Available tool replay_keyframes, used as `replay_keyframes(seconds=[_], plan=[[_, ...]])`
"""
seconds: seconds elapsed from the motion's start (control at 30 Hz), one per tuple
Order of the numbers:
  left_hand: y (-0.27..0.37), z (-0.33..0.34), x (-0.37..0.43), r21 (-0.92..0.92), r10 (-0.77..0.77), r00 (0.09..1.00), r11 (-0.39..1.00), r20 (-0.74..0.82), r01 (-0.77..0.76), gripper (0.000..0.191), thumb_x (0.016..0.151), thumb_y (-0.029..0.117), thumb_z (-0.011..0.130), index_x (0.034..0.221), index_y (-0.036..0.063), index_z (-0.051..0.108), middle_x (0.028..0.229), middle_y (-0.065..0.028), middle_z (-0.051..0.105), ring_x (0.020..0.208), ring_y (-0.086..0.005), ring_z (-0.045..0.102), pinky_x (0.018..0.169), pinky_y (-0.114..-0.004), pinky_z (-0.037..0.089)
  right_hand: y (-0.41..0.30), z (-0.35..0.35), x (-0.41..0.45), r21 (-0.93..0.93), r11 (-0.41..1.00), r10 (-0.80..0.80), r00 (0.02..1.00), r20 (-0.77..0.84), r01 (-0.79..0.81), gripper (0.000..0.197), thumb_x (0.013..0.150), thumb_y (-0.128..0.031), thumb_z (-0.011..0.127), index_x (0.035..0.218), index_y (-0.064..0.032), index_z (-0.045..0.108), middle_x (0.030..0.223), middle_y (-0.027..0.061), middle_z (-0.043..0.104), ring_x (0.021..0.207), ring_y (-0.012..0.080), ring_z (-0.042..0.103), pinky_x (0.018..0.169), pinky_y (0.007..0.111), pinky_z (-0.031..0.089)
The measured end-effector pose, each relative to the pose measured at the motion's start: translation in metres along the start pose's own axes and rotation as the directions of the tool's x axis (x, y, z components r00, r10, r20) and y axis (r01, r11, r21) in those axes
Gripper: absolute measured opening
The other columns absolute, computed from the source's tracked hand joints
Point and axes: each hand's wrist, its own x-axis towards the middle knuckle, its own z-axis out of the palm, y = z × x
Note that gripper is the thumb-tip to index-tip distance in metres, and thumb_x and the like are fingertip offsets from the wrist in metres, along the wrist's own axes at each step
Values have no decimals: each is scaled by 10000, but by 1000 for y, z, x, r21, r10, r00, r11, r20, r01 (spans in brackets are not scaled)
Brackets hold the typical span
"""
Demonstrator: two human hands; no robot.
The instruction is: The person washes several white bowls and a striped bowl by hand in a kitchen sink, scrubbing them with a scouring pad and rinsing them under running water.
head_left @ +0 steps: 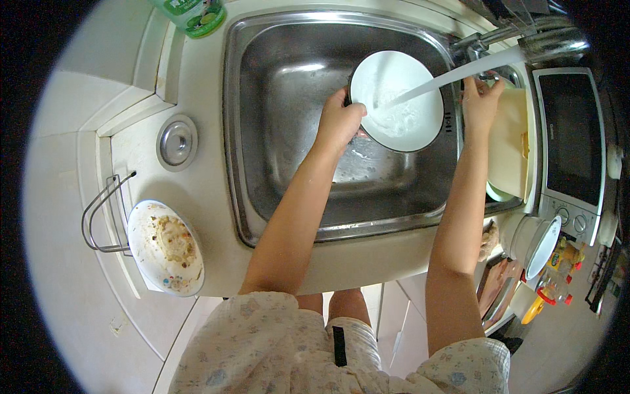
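Observation:
My left hand (342, 120) grips the left rim of a white bowl (423, 115) with a dark outer edge, thumb over the inside. The bowl is held tilted above the stainless steel sink (275, 162). A stream of water (457, 75) runs from the metal faucet (551, 45) into it, and water swirls inside. My right hand (480, 106) reaches to the metal fitting at the faucet's base (487, 75), fingers apart around it. Whether those fingers grip the fitting is hard to see.
A food-soiled white bowl (172, 248) stands on the left counter by a wire rack (98, 216) and a metal sink strainer lid (177, 143). A green bottle (197, 19) is behind. At right are a cream board (507, 143), microwave (568, 138) and white enamel-like bowl (544, 246).

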Motion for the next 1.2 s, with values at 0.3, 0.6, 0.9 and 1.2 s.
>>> replay_keyframes(seconds=[0.3,0.6,0.9,1.2], plan=[[2,2,-4,-2,24,996,1000,-80,-24,421,676,93,541,1076,-39,537,938,-143,594,833,-215,568,631,-317,485,-15,0,-35,-66,998,23,986,164,-13,743,791,-296,668,1353,-42,255,894,159,624,720,219,601,688,323,467],[-1,-1,2,81,231,957,972,-175,-220,476,705,99,495,1160,-38,509,954,-140,600,740,-194,595,599,-298,509,-32,21,-77,300,484,535,549,642,-822,504,747,-182,692,1171,-3,484,984,123,604,839,202,595,645,304,483],[18,-27,7,804,808,546,469,-222,-366,382,877,270,492,1139,-4,536,1080,-182,555,960,-319,569,852,-361,433,-22,39,-103,303,676,463,707,535,-672,286,846,-123,566,1113,-23,532,923,100,620,754,156,588,615,265,458],[-33,0,27,871,743,653,214,149,-442,598,822,142,562,1339,-15,305,1195,-317,308,1089,-401,356,961,-444,299,-15,56,-119,299,884,162,836,524,-359,293,910,-221,505,1150,-59,552,886,37,609,730,96,550,609,235,433]])
